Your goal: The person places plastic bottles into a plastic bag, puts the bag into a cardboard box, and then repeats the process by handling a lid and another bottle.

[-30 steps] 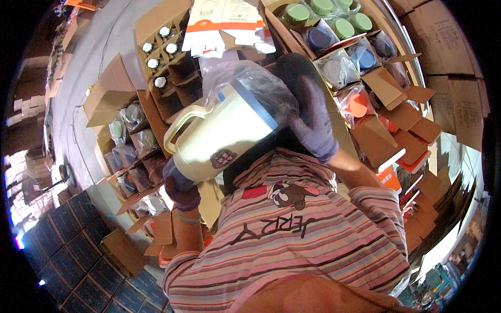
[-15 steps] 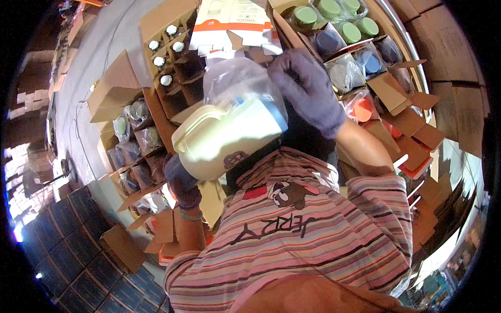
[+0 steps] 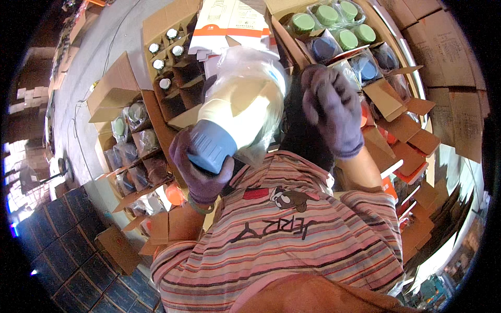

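My left hand (image 3: 201, 175), in a dark purple glove, is wrapped round the blue lid end of a cream jug (image 3: 240, 112). The jug lies tilted in front of my chest, its blue lid (image 3: 213, 146) toward me and its far end pointing away. A clear plastic bag (image 3: 274, 86) covers its far part and hangs loose along its right side. To the right of the jug, and apart from it, my gloved right hand (image 3: 336, 115) is raised with curled fingers. I see nothing in that hand.
Behind the jug lie flat white and orange printed cartons (image 3: 232, 23). A divided box (image 3: 180, 96) of bottles with silvery caps stands at far left, another (image 3: 130, 172) nearer. At right, a box holds green-lidded containers (image 3: 329, 15). Open flaps (image 3: 386, 94) stick out.
The jug has turned, so its blue lid end now points toward me in my left hand. My right hand has left the bag and moved right and nearer. The bag now covers the jug's far part.
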`<state>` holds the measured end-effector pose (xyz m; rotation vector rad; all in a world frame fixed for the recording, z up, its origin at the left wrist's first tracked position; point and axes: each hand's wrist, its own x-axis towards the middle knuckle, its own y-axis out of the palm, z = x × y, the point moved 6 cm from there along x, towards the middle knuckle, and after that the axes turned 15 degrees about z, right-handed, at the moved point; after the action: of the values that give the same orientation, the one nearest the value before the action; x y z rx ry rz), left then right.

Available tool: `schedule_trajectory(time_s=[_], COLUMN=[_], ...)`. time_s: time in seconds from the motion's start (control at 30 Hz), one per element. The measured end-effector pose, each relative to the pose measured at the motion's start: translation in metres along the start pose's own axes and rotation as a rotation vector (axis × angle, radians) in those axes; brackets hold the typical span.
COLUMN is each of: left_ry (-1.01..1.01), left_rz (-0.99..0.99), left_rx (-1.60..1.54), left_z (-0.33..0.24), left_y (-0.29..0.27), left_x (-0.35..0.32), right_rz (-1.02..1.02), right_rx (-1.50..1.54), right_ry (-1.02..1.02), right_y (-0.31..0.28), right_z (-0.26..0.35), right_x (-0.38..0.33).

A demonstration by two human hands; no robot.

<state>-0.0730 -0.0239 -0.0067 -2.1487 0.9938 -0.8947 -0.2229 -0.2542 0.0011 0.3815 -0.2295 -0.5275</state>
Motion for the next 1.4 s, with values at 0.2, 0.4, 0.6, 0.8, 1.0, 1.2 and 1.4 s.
schedule_trajectory(time_s=[0.2, 0.4, 0.6, 0.8, 1.0, 1.2, 1.4], left_ry=[-0.117, 0.017, -0.015, 0.133, -0.337, -0.913, -0.936], left_rz=[0.018, 0.055, 0.256, 0.758, 0.539, 0.242, 0.395], left_rx=[-0.153, 0.06, 0.07, -0.151, -0.719, 0.217, 0.264], left_z=[0.018, -0.006, -0.026, -0.04, 0.121, 0.33, 0.378], left_y=[0.012, 0.014, 0.034, 0.047, 0.078, 0.154, 0.147], left_x=[-0.004, -0.004, 0.019, 0.042, 0.157, 0.236, 0.23], right_rz=[-0.006, -0.111, 0.582, 0.802, 0.445, 0.093, 0.249], right_rx=[-0.803, -0.343, -0.74, -0.832, -0.438, -0.477, -0.806], right_ry=[0.11, 0.336, -0.068, 0.005, 0.296, 0.455, 0.304], right_y=[-0.012, -0.045, 0.035, 0.021, -0.032, -0.052, -0.053], right_z=[-0.063, -0.098, -0.045, -0.062, -0.039, -0.054, -0.053], right_x=[-0.022, -0.017, -0.023, -0.036, -0.023, -0.018, 0.004])
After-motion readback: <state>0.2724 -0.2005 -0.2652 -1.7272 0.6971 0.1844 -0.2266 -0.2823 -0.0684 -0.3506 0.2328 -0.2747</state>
